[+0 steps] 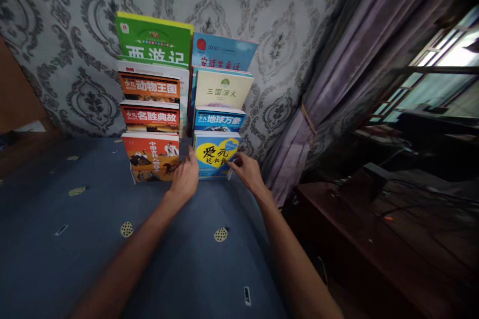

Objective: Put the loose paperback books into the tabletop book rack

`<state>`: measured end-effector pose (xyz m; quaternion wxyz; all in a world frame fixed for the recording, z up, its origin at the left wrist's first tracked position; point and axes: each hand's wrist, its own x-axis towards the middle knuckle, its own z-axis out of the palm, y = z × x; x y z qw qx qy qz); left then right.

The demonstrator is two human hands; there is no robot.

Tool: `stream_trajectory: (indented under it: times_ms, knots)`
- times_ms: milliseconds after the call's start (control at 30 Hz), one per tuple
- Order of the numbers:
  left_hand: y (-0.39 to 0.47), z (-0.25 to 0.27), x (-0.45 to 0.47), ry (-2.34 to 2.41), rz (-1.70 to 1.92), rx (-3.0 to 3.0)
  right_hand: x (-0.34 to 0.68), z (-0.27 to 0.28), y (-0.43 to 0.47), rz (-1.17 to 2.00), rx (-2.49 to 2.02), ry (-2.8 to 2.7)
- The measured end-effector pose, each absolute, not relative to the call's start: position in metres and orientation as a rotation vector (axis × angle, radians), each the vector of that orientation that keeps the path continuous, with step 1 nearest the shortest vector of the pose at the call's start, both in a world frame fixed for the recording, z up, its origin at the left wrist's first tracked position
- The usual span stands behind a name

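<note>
Head view: left hand (pixel 186 178), fingers extended, and right hand (pixel 248 171), grip indeterminate, flank the yellow-heart book (pixel 214 156) near the rear edge of the blue cloth (pixel 175 264); uneven pushing could tip it.

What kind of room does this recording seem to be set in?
Probably a room in a home: there's patterned wallpaper, a tied-back purple curtain, and blue pineapple-print fabric under the upright books.
</note>
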<state>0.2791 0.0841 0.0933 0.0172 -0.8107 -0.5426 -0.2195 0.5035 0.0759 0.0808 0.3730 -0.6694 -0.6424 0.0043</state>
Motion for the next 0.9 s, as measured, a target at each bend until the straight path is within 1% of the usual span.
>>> stream_trajectory:
  times_ms: [200,400,667,900]
  knots:
    - [0.086,0.096,0.282,-1.676,-0.665,-2.475,0.487,0.071,0.075,0.036,-1.612,-1.499]
    - [0.086,0.097,0.282,-1.676,-0.661,-2.489,0.482,0.061,0.079,0.015,-1.674,-1.454]
    - [0.090,0.101,0.283,-1.684,-0.639,-2.469,0.481,0.053,0.082,0.077,-1.598,-1.357]
    - [0.090,0.109,0.281,-1.707,-0.545,-2.498,0.479,0.048,0.083,0.097,-1.601,-1.303]
